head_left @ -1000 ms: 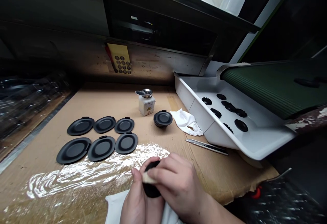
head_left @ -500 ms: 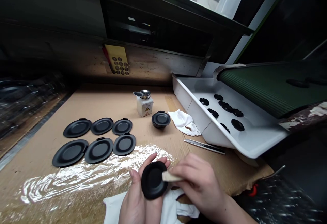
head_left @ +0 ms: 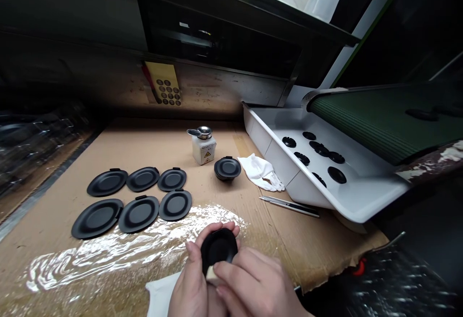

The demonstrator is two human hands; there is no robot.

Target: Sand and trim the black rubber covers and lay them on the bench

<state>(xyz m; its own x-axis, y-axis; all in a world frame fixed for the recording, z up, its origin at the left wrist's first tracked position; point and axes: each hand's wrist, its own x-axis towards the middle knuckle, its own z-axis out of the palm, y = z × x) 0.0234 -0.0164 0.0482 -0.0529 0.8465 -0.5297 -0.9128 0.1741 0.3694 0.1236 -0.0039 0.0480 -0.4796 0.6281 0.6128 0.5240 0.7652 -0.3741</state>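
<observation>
My left hand (head_left: 193, 283) holds a black oval cap (head_left: 219, 248) upright near the bottom middle, fingers curled round its rim. My right hand (head_left: 253, 285) pinches a small beige pad (head_left: 210, 272) and presses it against the cap's lower edge. Under both hands lies a white cloth (head_left: 159, 294). Several more black caps (head_left: 139, 196) lie in two rows on the cardboard to the left.
A small white dispenser bottle (head_left: 202, 145), a stack of black caps (head_left: 227, 168), a white glove (head_left: 261, 171) and a metal blade tool (head_left: 289, 206) lie ahead. A white tray (head_left: 358, 201) holding small black parts sits right, below a green conveyor belt (head_left: 379, 119). Shiny film (head_left: 108, 249) covers the cardboard.
My right hand moved left from beside the cap back onto it, and the beige pad now rests on its lower edge. The left hand kept holding the cap.
</observation>
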